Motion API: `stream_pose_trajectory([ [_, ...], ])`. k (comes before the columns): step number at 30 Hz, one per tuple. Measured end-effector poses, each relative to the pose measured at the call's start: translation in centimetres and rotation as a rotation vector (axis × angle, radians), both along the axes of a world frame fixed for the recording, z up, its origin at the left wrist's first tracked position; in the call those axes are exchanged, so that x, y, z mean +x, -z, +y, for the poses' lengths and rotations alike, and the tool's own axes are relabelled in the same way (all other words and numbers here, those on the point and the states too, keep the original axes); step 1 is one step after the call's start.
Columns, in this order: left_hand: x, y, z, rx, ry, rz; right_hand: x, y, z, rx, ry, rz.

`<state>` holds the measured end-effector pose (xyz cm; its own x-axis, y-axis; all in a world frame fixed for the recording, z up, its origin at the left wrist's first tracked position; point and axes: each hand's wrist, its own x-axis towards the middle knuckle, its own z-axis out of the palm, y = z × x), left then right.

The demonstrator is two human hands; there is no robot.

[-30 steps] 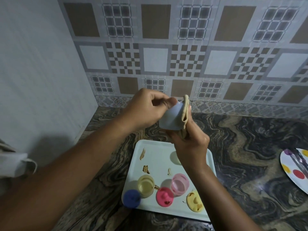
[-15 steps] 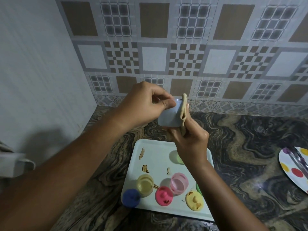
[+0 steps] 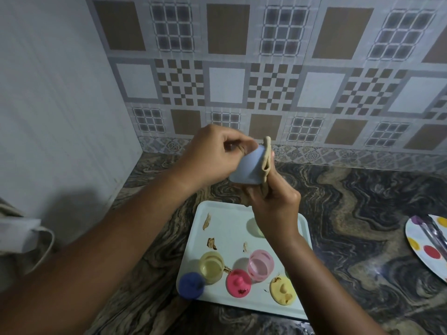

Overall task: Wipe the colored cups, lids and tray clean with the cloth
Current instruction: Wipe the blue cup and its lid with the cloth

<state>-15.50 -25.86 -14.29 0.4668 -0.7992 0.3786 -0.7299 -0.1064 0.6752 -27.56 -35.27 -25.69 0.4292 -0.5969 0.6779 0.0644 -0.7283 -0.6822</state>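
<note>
My left hand (image 3: 212,158) grips a pale blue cup (image 3: 248,169) tilted on its side above the counter. My right hand (image 3: 273,199) holds a beige cloth (image 3: 266,157) pressed against the cup's right side. Below them lies a white tray (image 3: 225,228) smeared with brown stains. On the tray stand a yellow cup (image 3: 211,267) and a pink cup (image 3: 261,264). A blue lid (image 3: 191,285), a pink lid (image 3: 239,282) and a yellow lid (image 3: 283,290) lie along its near edge. A green piece (image 3: 254,226) is partly hidden behind my right wrist.
The tray rests on a dark marbled counter (image 3: 362,213) against a patterned tile wall. A spotted plate (image 3: 428,247) with a metal utensil lies at the right edge. A white wall closes the left side, with a pale cloth object (image 3: 17,235) beside it.
Both hands have stayed in the same place above the tray. The cup has turned slightly in my left hand while the cloth stays against it.
</note>
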Motion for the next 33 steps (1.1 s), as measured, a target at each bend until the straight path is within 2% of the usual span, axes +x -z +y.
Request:
stream_pose_trajectory([
  [3, 1.2, 0.1, 0.4, 0.045, 0.029, 0.2, -0.3, -0.2, -0.9, 0.046, -0.012, -0.02],
  [6, 1.5, 0.2, 0.3, 0.02, 0.03, 0.232, -0.4, -0.2, -1.1, 0.039, -0.003, 0.033],
  [10, 0.2, 0.1, -0.5, 0.024, -0.009, 0.013, -0.6, -0.3, -0.5, -0.178, 0.028, 0.07],
  [13, -0.7, 0.3, -1.0, 0.044, -0.001, -0.066, -0.9, -0.4, -0.2, -0.132, 0.023, 0.063],
  [16, -0.1, 0.6, -1.0, 0.042, 0.023, 0.074, -2.0, -0.8, -0.5, 0.002, 0.011, 0.016],
  [19, 0.3, 1.1, -1.3, 0.054, 0.05, 0.26, -2.5, -0.6, -1.1, 0.002, 0.004, -0.001],
  [20, 0.1, 1.3, -1.5, 0.036, 0.044, 0.265, -2.6, -0.5, -1.0, -0.012, 0.008, 0.0],
  [25, -1.9, 1.3, -2.5, 0.001, 0.027, 0.006, -2.5, 0.6, -0.8, -0.173, 0.073, 0.03],
  [27, -2.1, 1.3, -2.4, -0.018, 0.02, -0.008, -2.5, 0.6, -0.7, -0.15, 0.101, -0.002],
  [28, -1.9, 1.3, -2.2, -0.02, 0.025, 0.041, -2.7, 0.4, -0.7, -0.115, 0.109, -0.032],
  [31, -0.5, 1.2, -1.6, -0.001, 0.08, 0.338, -3.0, -0.4, -0.8, 0.011, 0.071, -0.121],
  [33, -0.2, 1.1, -1.3, 0.003, 0.104, 0.418, -3.0, -0.4, -1.0, 0.015, 0.051, -0.125],
])
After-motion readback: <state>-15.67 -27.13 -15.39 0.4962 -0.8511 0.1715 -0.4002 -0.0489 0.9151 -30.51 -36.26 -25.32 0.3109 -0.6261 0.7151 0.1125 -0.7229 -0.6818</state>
